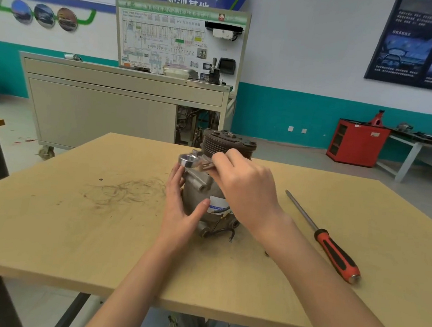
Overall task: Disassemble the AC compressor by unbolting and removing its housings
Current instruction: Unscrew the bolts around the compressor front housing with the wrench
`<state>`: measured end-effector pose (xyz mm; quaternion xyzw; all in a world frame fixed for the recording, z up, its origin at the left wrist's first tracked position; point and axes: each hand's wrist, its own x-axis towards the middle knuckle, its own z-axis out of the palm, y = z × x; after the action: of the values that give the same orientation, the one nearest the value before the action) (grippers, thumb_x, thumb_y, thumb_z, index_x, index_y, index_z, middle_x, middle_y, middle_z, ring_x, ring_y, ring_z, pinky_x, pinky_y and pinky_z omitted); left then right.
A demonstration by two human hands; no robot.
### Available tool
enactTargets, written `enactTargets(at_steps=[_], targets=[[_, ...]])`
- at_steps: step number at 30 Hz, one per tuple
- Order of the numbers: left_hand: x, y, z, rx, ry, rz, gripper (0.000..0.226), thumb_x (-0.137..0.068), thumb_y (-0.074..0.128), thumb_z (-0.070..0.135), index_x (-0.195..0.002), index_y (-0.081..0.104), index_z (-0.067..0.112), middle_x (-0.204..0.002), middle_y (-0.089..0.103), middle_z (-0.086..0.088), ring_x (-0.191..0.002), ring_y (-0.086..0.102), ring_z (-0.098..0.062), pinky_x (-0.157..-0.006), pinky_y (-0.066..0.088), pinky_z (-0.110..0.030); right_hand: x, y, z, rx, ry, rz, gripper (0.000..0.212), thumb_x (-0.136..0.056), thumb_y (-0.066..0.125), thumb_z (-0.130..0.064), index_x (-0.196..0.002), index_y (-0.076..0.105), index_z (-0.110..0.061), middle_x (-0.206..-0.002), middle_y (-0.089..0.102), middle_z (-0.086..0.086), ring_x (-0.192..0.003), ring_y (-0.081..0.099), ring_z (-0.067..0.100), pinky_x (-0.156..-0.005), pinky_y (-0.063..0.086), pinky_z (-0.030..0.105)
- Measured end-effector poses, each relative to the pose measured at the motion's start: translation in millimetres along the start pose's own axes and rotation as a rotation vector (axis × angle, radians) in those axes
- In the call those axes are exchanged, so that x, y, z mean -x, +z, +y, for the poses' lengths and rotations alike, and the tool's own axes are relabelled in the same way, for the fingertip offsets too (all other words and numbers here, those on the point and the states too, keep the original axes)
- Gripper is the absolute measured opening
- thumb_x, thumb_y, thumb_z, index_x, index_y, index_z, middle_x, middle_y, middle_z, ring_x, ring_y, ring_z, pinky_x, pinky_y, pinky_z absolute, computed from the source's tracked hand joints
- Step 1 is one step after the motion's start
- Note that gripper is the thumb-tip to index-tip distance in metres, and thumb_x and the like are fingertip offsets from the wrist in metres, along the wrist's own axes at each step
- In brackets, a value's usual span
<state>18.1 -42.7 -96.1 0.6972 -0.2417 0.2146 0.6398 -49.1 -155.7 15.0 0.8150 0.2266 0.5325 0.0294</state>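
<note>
At centre of the counter [97, 231] we find the AC compressor [202, 188] lying on its side, with the ribbed pulley [227, 143] at 12 o'clock and the rear housing at 6 o'clock.

Handling: we judge the unit heavy and rigid. It is a cast metal body, dull grey and slightly rough. Its rounded barrel is liable to roll if unbraced. The mounting lugs and the barrel flanks offer the firmest hold. The short loose wire [230, 233] at the near end should not bear load.

Hands: the left hand [181, 212] lies spread against the 9 o'clock flank, fingers straight and thumb reaching toward the white label [219, 203]. The right hand [247, 187] rests over the top, its fingers curled onto a small brown bracket [205, 165]. This bracket sits just beside the bright machined port fitting [189, 160].

Surroundings: a long-shafted screwdriver [333, 248] with a red-and-black handle lies at 3 o'clock, apart from the unit. The counter is pale smooth board, and dark circular scuff marks [128, 189] lie at 9 o'clock.

We see no bolts removed and no housing separated.
</note>
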Motion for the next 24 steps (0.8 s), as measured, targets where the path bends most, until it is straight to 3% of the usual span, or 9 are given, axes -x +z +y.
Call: enactTargets(at_steps=[4, 7, 10, 13, 15, 17, 20, 22, 24], targets=[[0, 1, -1, 0.002, 0.009, 0.0, 0.08, -0.082, 0.063, 0.032, -0.149, 0.019, 0.029, -0.159, 0.013, 0.013, -0.144, 0.024, -0.01, -0.116, 0.029, -0.043, 4, 0, 7, -0.039, 0.053, 0.077, 0.012, -0.076, 0.076, -0.007, -0.081, 0.069, 0.001, -0.066, 0.064, 0.013, -0.049, 0.061, 0.022, -0.044, 0.047, 0.021], [-1, 1, 0, 0.014, -0.002, -0.004, 0.082, -0.082, 0.064, 0.031, -0.151, 0.019, 0.024, -0.159, 0.012, 0.013, -0.144, 0.024, -0.011, -0.116, 0.03, -0.043, 15, -1, 15, -0.132, 0.051, 0.076, 0.013, -0.083, 0.067, -0.012, -0.084, 0.069, 0.002, -0.072, 0.065, 0.013, -0.056, 0.063, 0.023, -0.046, 0.053, 0.029], [0, 1, -1, 0.011, 0.0, -0.002, 0.083, -0.081, 0.064, 0.031, -0.151, 0.019, 0.024, -0.159, 0.013, 0.012, -0.144, 0.025, -0.013, -0.116, 0.03, -0.043, 33, 3, 24, -0.381, 0.153, 0.113, 0.014, -0.085, 0.064, -0.009, -0.093, 0.07, -0.001, -0.089, 0.071, 0.011, -0.078, 0.069, 0.02, -0.069, 0.058, 0.026], [0, 1, -1, 0.008, -0.007, -0.007, 0.083, -0.081, 0.064, 0.033, -0.15, 0.019, 0.027, -0.159, 0.012, 0.016, -0.143, 0.025, -0.01, -0.117, 0.029, -0.041, 44, 8, 43, -1.06, 0.672, 0.142, 0.021, -0.096, 0.047, -0.014, -0.094, 0.068, -0.015, -0.1, 0.072, 0.004, -0.092, 0.069, 0.017, -0.078, 0.056, 0.025], [0, 1, -1, 0.001, -0.006, -0.009, 0.083, -0.081, 0.065, 0.034, -0.15, 0.019, 0.029, -0.158, 0.012, 0.017, -0.143, 0.025, -0.009, -0.116, 0.03, -0.041, 47, 11, 59, -1.573, 1.048, 0.123, 0.031, -0.1, 0.038, -0.01, -0.091, 0.067, -0.011, -0.1, 0.072, 0.009, -0.09, 0.07, 0.024, -0.072, 0.057, 0.027], [0, 1, -1, 0.003, -0.007, -0.008, 0.082, -0.081, 0.065, 0.033, -0.149, 0.019, 0.03, -0.158, 0.012, 0.019, -0.143, 0.026, -0.009, -0.116, 0.03, -0.041, 47, 16, 69, -1.834, 1.261, 0.114, 0.031, -0.1, 0.035, -0.01, -0.093, 0.064, -0.004, -0.096, 0.072, 0.015, -0.087, 0.07, 0.026, -0.068, 0.057, 0.026], [-1, -1, -3, 0.002, -0.005, -0.01, 0.081, -0.081, 0.065, 0.034, -0.149, 0.019, 0.033, -0.157, 0.012, 0.021, -0.143, 0.026, -0.008, -0.116, 0.03, -0.042, 39, 21, 71, -1.815, 1.302, 0.275, 0.029, -0.1, 0.038, -0.016, -0.091, 0.061, 0.0, -0.087, 0.072, 0.017, -0.083, 0.071, 0.025, -0.067, 0.057, 0.025], [-1, -1, -3, -0.004, -0.006, -0.012, 0.082, -0.081, 0.065, 0.035, -0.15, 0.02, 0.03, -0.157, 0.012, 0.021, -0.142, 0.026, -0.007, -0.116, 0.03, -0.042, 34, 16, 69, -1.552, 1.234, 0.378, 0.028, -0.099, 0.043, -0.021, -0.088, 0.06, -0.002, -0.079, 0.073, 0.013, -0.076, 0.072, 0.024, -0.063, 0.057, 0.024], [-1, -1, -3, -0.007, -0.009, -0.016, 0.083, -0.082, 0.064, 0.035, -0.151, 0.019, 0.027, -0.158, 0.011, 0.02, -0.142, 0.026, -0.007, -0.116, 0.031, -0.042, 30, 5, 65, -1.146, 1.045, 0.355, 0.026, -0.097, 0.047, -0.022, -0.085, 0.063, -0.006, -0.074, 0.073, 0.009, -0.069, 0.072, 0.02, -0.059, 0.056, 0.021]])
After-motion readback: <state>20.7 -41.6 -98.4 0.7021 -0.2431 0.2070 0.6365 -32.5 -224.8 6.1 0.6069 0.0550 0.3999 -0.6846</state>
